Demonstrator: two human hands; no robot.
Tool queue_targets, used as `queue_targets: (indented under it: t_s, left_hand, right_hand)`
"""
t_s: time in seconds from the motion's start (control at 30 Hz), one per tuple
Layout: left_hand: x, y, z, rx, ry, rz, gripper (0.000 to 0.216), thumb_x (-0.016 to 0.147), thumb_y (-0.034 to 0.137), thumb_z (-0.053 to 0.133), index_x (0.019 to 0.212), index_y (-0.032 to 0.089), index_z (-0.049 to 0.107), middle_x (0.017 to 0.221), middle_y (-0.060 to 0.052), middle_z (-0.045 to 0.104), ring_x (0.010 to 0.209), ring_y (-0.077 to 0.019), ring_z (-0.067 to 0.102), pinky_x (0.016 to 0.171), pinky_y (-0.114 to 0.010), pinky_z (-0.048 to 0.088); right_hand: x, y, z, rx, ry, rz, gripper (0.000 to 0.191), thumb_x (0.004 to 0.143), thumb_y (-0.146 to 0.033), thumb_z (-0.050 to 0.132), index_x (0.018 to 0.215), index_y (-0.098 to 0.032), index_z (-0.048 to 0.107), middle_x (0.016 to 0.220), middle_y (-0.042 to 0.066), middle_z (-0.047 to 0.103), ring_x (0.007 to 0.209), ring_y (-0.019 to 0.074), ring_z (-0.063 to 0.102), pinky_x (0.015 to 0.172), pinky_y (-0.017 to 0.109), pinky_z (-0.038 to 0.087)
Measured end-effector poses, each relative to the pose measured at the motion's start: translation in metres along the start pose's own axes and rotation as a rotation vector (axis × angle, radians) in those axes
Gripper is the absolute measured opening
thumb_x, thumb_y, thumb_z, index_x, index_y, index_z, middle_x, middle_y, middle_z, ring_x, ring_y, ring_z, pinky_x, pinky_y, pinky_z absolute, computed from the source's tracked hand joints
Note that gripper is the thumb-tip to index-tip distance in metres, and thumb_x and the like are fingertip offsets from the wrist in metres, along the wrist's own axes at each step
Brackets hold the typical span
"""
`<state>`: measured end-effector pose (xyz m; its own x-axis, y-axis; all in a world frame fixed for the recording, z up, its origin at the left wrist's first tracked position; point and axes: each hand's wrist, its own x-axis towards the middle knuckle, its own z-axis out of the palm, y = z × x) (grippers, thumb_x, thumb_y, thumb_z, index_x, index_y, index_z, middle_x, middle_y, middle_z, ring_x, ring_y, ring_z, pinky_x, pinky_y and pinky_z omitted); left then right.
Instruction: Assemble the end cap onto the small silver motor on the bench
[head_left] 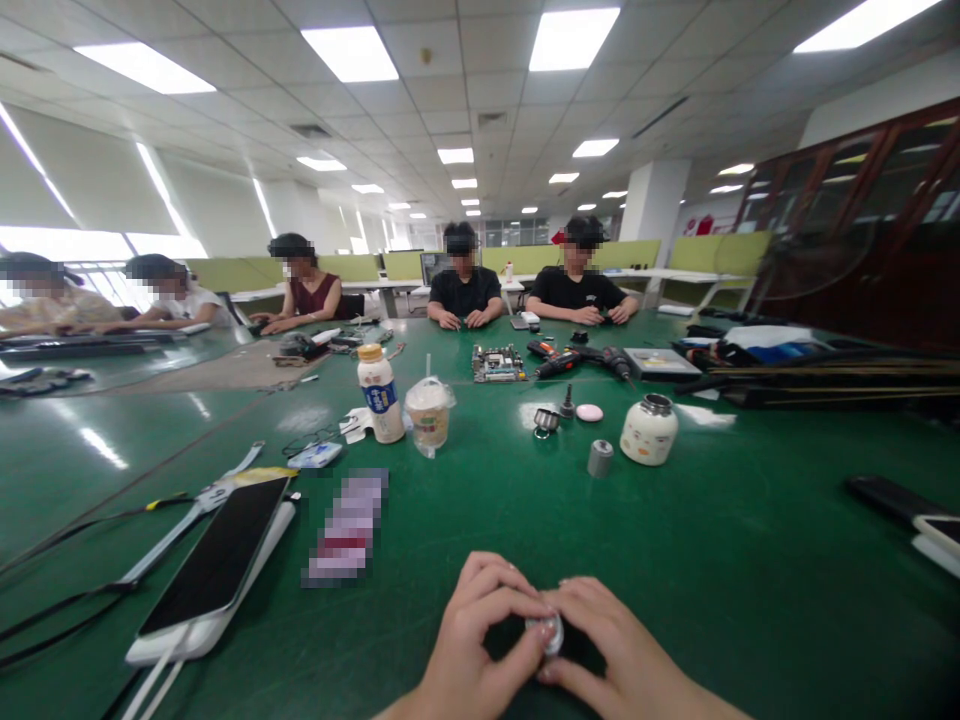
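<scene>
My left hand (480, 635) and my right hand (615, 640) meet low in the view, just above the green table. Between their fingertips is a small round silvery piece (555, 634), mostly covered; its exact kind does not show. Both hands have their fingers closed around it. Beyond them stands a cream thermos body (649, 434), its metal mouth uncovered. A short metal cylinder (600, 459) stands to its left. Farther back lie a metal ring-shaped part with a loop (546, 421), a dark pointed part (568, 403) and a pink disc (589, 412).
At left a phone (221, 560) rests on a white block with cables, near a blurred purple slip (349, 530). A drink bottle (381, 395) and lidded cup (430, 418) stand beyond. Farther off are a circuit board (499, 363), power drills (555, 360) and several seated people.
</scene>
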<state>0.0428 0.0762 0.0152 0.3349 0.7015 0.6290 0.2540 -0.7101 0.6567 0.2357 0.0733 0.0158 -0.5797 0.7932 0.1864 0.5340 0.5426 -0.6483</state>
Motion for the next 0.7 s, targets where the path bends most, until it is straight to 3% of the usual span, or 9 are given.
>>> queue_targets:
  t_s: [0.33,0.5,0.7]
  left_hand:
    - [-0.004,-0.001,0.0,0.043,0.054,0.108,0.012,0.078,0.009,0.069,0.083,0.02,0.068,0.08,-0.004,0.068,0.084,-0.0191,0.057,0.078,-0.034,0.049]
    - [-0.004,0.0,-0.002,0.048,0.087,0.134,0.005,0.081,0.016,0.071,0.083,0.02,0.069,0.08,-0.004,0.069,0.083,-0.0194,0.058,0.077,-0.034,0.05]
    - [0.009,-0.013,-0.018,0.219,0.095,0.053,0.004,0.083,0.024,0.072,0.087,0.025,0.074,0.084,-0.004,0.069,0.093,-0.0225,0.055,0.084,-0.038,0.048]
  right_hand:
    - [-0.003,0.001,0.003,-0.092,0.057,-0.091,0.029,0.084,-0.04,0.069,0.103,-0.019,0.064,0.092,0.006,0.07,0.085,0.0218,0.061,0.077,0.034,0.046]
    - [-0.002,0.001,0.003,-0.083,0.081,-0.096,0.031,0.084,-0.044,0.069,0.103,-0.02,0.064,0.093,0.006,0.07,0.085,0.0215,0.062,0.076,0.033,0.045]
    - [-0.002,0.001,0.001,-0.071,0.067,-0.082,0.038,0.082,-0.047,0.069,0.108,-0.02,0.064,0.097,0.007,0.071,0.088,0.0229,0.063,0.079,0.035,0.046]
